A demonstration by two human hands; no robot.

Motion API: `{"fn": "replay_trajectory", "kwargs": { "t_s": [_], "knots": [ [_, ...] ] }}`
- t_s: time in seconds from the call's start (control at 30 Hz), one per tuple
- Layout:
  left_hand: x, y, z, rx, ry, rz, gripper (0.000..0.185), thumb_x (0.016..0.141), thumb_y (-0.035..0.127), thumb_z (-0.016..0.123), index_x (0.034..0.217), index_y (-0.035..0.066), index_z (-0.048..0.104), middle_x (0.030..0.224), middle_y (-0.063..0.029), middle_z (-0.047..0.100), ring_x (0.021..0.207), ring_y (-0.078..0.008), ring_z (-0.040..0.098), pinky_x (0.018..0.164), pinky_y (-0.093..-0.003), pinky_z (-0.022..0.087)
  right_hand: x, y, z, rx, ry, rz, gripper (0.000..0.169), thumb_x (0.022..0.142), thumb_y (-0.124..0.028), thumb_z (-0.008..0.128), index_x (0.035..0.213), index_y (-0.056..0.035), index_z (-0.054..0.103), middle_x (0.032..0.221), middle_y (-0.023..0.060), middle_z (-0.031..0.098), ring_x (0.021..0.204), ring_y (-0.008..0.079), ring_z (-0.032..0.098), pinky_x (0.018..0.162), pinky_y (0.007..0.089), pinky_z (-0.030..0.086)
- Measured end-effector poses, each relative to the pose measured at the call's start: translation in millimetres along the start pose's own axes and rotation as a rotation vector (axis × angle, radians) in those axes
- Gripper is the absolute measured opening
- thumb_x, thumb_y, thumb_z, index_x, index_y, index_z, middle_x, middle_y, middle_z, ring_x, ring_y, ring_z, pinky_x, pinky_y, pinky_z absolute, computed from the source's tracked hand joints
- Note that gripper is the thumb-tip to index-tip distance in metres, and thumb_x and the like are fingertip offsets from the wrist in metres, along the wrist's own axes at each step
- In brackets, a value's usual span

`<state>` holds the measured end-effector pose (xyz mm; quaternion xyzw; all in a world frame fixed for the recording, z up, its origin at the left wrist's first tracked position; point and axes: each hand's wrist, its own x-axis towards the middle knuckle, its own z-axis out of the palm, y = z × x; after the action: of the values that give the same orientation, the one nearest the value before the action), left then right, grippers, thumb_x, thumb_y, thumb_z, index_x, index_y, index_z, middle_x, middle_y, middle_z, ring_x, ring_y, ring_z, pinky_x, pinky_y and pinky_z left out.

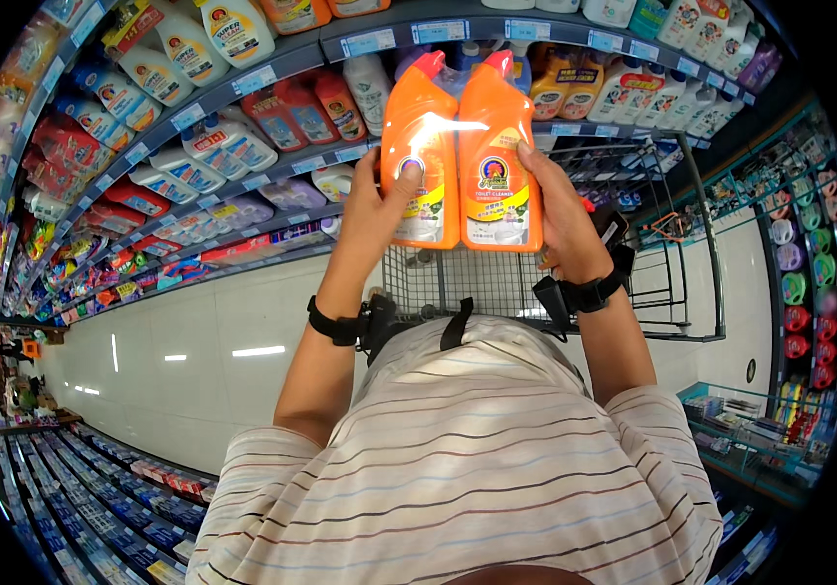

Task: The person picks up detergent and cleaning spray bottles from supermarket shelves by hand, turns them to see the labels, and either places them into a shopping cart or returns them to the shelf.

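Observation:
Two orange toilet cleaner bottles with red caps are held upright side by side in front of me, above a wire shopping cart. My left hand (382,205) grips the left toilet cleaner bottle (421,146), its thumb lying across the front label. My right hand (561,208) holds the right toilet cleaner bottle (499,153) by its outer side, the thumb near its upper edge. Shiny reflections cross both bottles, and clear wrap shows between their necks. Most fingers of each hand are hidden behind the bottles.
The metal shopping cart (652,292) stands below and to the right of my hands. Shelves with price labels (440,31) curve ahead and left, filled with cleaning bottles. Tiled floor (192,351) runs left. More racks (770,219) with bottles stand at the right.

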<state>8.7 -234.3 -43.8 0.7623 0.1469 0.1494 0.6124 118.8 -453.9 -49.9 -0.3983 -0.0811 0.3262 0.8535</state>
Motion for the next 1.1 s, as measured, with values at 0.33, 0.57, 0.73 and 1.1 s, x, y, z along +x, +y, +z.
{"fn": "replay_trajectory", "kwargs": {
  "t_s": [0.33,0.57,0.73,1.1],
  "knots": [
    [2,-7,22,-0.689,-0.273,-0.009,0.069,0.1,0.05,0.059,0.145,0.0,0.043,0.133,-0.0143,0.059,0.117,-0.0255,0.063,0.094,-0.0305,0.053,-34,-24,93,-0.564,-0.162,-0.19,0.052,0.102,-0.033,0.062,0.135,0.0051,0.051,0.119,0.0128,0.064,0.104,0.0168,0.066,0.086,0.0304,0.054],
    [-5,-1,7,-1.423,-0.734,-0.233,0.076,0.098,0.059,0.051,0.143,-0.001,0.046,0.126,-0.0289,0.059,0.099,-0.0374,0.066,0.077,-0.0467,0.055,-9,-31,76,-0.608,-0.073,-0.292,0.053,0.1,-0.036,0.064,0.131,0.0049,0.054,0.119,0.0136,0.064,0.101,0.0179,0.065,0.085,0.0297,0.053],
    [-12,-10,10,-1.595,-0.815,-0.3,0.079,0.096,0.063,0.051,0.143,0.001,0.046,0.123,-0.0292,0.059,0.097,-0.0377,0.063,0.074,-0.0461,0.053,16,-16,67,-0.554,-0.096,-0.172,0.062,0.097,-0.046,0.066,0.13,0.0048,0.053,0.119,0.0122,0.063,0.107,0.0178,0.062,0.093,0.0338,0.05],
    [-19,-18,14,-1.667,-0.857,-0.342,0.085,0.093,0.07,0.049,0.147,0.005,0.041,0.118,-0.0223,0.056,0.088,-0.0261,0.056,0.068,-0.0383,0.048,22,-1,86,-0.504,-0.151,-0.09,0.059,0.096,-0.044,0.067,0.13,0.0033,0.057,0.113,0.0096,0.067,0.101,0.0148,0.064,0.093,0.031,0.05]
  ]
}}
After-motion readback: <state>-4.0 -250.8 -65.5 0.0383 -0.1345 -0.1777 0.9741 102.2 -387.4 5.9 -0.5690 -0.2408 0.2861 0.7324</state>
